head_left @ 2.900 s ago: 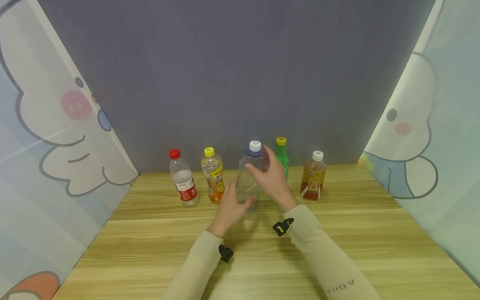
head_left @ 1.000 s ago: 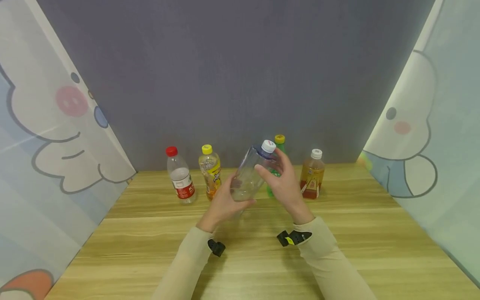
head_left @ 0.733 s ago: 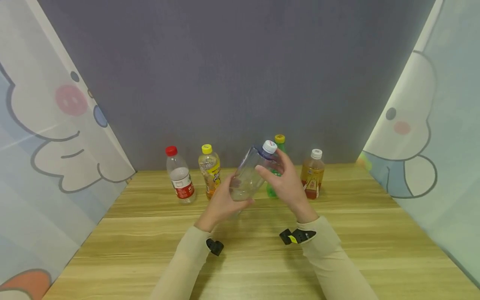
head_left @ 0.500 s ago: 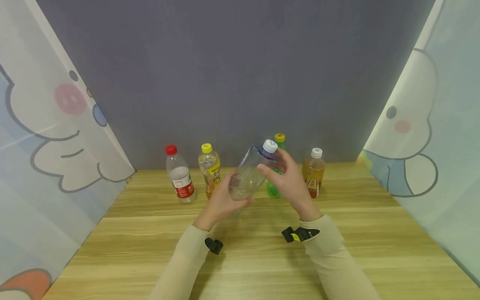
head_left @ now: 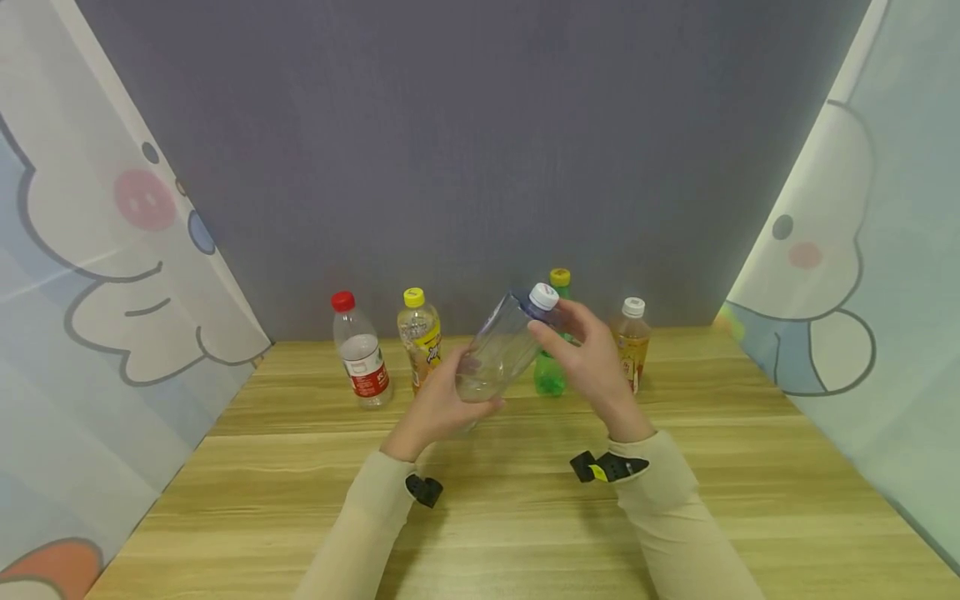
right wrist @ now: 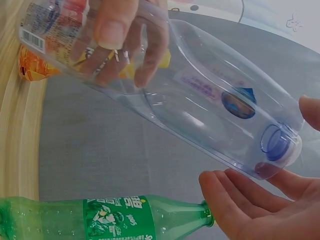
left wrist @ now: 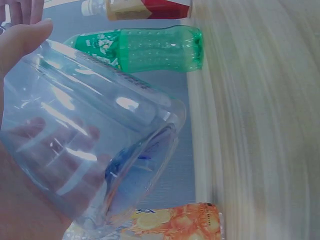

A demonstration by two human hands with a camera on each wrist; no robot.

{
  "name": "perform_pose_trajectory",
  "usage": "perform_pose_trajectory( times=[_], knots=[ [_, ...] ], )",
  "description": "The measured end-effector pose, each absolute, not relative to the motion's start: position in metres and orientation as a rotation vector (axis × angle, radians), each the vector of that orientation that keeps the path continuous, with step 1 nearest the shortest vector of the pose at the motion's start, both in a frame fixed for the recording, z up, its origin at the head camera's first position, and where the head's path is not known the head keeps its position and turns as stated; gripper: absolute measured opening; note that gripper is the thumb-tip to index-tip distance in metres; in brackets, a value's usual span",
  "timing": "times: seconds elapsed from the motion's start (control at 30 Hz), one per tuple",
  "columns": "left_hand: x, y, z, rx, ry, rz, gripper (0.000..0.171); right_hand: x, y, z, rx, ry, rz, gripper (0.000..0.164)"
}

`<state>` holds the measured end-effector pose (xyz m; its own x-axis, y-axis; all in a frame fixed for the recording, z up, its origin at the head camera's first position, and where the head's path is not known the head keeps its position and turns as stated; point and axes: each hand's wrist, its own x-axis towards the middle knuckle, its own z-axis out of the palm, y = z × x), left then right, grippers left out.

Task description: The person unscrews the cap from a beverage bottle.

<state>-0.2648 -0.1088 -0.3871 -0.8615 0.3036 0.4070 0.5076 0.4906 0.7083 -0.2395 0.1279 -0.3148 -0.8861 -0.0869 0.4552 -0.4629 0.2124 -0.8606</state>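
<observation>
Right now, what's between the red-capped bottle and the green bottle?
Across the head view: the yellow-capped fruit-drink bottle, then the left hand gripping the tilted clear bottle.

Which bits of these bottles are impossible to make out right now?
Head view: part of the base of the yellow-capped bottle, behind the left hand.
Right wrist view: the cap of the green bottle, behind the right hand.
Left wrist view: the neck end of the clear bottle, cut off by the left edge.
Head view: fine print on the red-capped bottle, too small to read.
</observation>
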Motion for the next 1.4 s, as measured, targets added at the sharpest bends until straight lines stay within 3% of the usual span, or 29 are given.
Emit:
perform_pose_trajectory(
  times=[0.87, 1.4],
  knots=[
    [-0.266, -0.1067, -0.3918, -0.71, -2.555, -1.228, 0.086, -0.2398, 0.1325, -0.3135, 0.347, -2.099, 1.62, 0.039],
    [-0.2657, -0.1064, -0.3904, -0.718, -2.595, -1.065, 0.088, -0.2412, 0.1381, -0.3155, 0.321, -2.081, 1.592, 0.041]
  ],
)
